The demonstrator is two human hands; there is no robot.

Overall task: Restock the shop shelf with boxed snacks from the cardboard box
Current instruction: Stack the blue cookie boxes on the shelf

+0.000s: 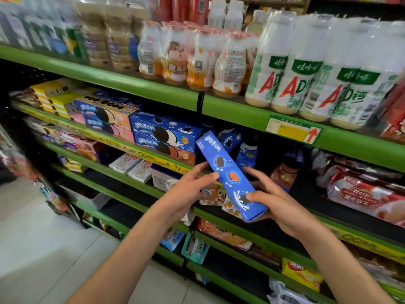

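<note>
The right hand [275,202] is grasping the near end of a long blue snack box [230,174], thumb on top. The left hand [188,189] is pinching its middle. Its far end is pointing toward stacked blue boxes [164,137] on the green shelf [131,148].

I count 1 long blue biscuit box [230,175] held between my 2 hands, left hand [188,189] and right hand [277,202]; 2 blue boxes [166,137] of the same brand stacked on the shelf behind it; 2 pink boxes [107,121] stacked to their left; 4 large white AD bottles [311,71] across the front of the upper shelf; at least 4 smaller orange-based bottles [192,58] beside them, the wrap blurring any more; 2 white boxes [131,165] lying side by side lower down; 1 yellow price tag [292,131] on the green shelf edge [131,81].
</note>
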